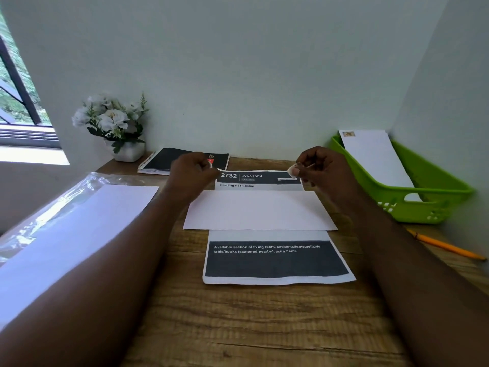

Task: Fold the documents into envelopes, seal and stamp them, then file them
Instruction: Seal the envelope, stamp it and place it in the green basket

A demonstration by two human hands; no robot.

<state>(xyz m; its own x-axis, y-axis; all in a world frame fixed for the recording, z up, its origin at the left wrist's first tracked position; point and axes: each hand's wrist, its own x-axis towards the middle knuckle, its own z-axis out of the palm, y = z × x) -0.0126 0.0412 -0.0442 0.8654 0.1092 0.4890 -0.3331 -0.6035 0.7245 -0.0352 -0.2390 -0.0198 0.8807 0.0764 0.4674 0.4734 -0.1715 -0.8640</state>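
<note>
A printed document (pixel 275 260) with dark bands lies flat on the wooden desk in front of me. Across its middle lies a white envelope (pixel 259 210), hiding the centre of the page. My left hand (pixel 190 170) pinches the document's far left corner. My right hand (pixel 320 165) pinches the far right corner, which curls up slightly off the desk. Both arms reach forward on either side of the page.
A plastic-wrapped pack of white envelopes (pixel 79 213) lies at the left. A green basket (pixel 423 205) at the right holds a stamped envelope (pixel 375 157). An orange pencil (pixel 444 246) lies before the basket. A spiral notebook (pixel 169 160) and a flower pot (pixel 127 151) stand by the wall.
</note>
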